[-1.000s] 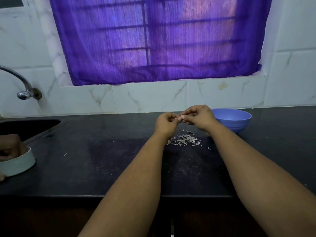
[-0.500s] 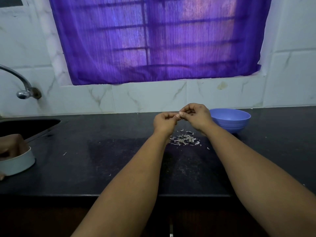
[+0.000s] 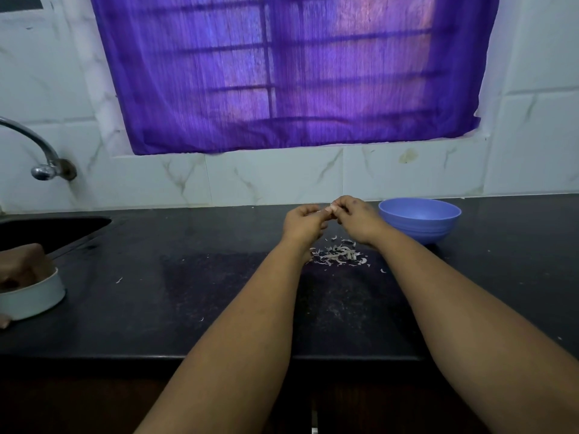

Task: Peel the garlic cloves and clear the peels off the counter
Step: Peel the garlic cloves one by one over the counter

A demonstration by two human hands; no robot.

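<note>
Both hands raised over black counter (image 3: 188, 277), left hand (image 3: 303, 221) and right hand (image 3: 354, 218) pinching small garlic clove (image 3: 329, 210) between fingertips. Versus second ago: grip barely shifted, peeling ongoing. Peel pile (image 3: 338, 255) lies at 6 o'clock below hands, uncleared; blue bowl (image 3: 419, 219) at 3 o'clock.

Peels (image 3: 338, 255) on counter (image 3: 188, 277), bowl (image 3: 419, 219) right, sink (image 3: 47, 228) far left
</note>
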